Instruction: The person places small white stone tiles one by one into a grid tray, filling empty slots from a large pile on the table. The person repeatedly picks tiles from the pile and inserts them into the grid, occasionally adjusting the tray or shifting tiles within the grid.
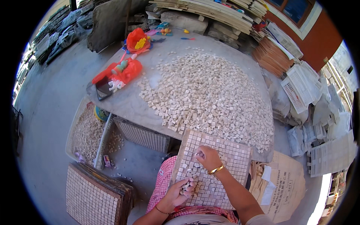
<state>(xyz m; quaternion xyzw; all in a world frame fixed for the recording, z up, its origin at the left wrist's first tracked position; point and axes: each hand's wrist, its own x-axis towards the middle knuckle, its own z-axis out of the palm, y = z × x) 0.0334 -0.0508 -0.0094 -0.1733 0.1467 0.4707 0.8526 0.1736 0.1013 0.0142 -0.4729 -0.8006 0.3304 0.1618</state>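
Smooth grey bench beyond the tile board carries heaped, chalky stone cubes; the brown-edged board looks mostly filled in neat rows, a jumbled patch apparently left unset; over the board, the left hand cups loose cubes; the right hand has a narrow grip, on what I cannot tell.

To my right, beside the near right corner of the table, a tan paper sack carries dark printed lettering. I see Latin capitals, Chinese characters and numerals, running in lines toward the sack's lower edge.
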